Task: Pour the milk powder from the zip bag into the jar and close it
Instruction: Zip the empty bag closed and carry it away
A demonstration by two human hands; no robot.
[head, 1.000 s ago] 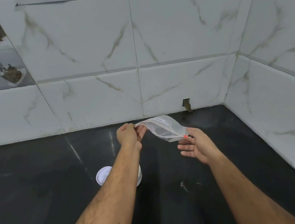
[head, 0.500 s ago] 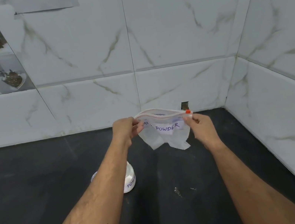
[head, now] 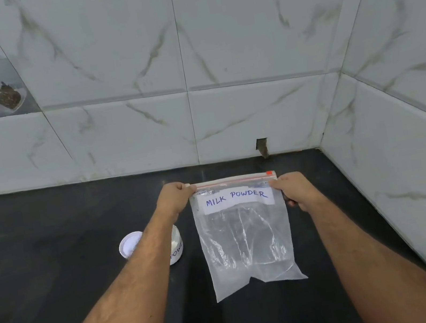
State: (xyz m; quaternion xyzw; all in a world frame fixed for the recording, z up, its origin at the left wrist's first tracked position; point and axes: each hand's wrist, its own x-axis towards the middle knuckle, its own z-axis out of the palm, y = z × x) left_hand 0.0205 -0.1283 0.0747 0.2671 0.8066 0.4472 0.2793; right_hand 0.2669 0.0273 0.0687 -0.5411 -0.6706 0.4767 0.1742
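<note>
A clear zip bag (head: 245,243) with a white label reading MILK POWDER hangs upright over the black counter (head: 51,244) and looks empty. My left hand (head: 174,200) pinches its top left corner at the red zip strip. My right hand (head: 294,190) pinches the top right corner near the red slider. The white jar (head: 175,248) stands on the counter behind my left forearm, mostly hidden, with white powder showing at its rim. Just left of the forearm lies a round white lid (head: 131,245), flat on the counter.
White marble-look tiled walls (head: 220,75) close the counter at the back and on the right (head: 403,157), forming a corner. A small dark notch (head: 262,147) sits at the base of the back wall.
The bag has gone from twisted and sideways to hanging straight, stretched flat between both hands. My right hand moved up to the top right corner. The camera tilted down and closer.
</note>
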